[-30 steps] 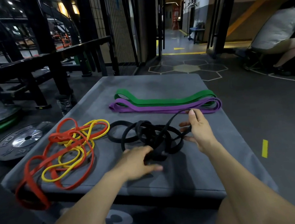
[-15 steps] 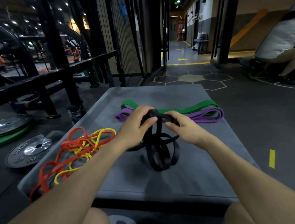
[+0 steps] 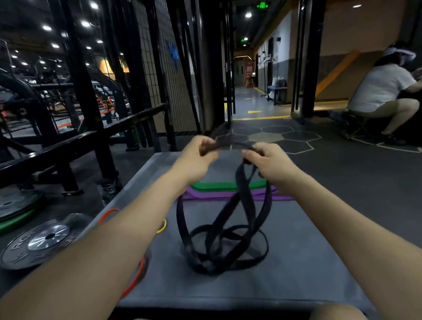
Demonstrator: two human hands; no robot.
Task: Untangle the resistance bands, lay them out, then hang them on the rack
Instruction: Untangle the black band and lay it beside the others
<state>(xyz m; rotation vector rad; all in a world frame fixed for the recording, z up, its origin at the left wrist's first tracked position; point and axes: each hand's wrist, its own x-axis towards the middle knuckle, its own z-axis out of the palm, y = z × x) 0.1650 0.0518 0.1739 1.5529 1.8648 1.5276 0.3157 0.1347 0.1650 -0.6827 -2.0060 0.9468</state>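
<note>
Hands [image 3: 233, 157] lift the black band [image 3: 224, 240]; loops seemingly knotted.

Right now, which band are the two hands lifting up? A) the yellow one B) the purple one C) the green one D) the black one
D: the left hand and right hand both pinch the black band, whose loops hang down to the grey mat.

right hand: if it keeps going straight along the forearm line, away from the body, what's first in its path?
Nothing close, probably. The right hand, gripping the black band, points up-left over the grey platform, roughly toward the left hand; past that, the black post. Depth is unclear.
</note>
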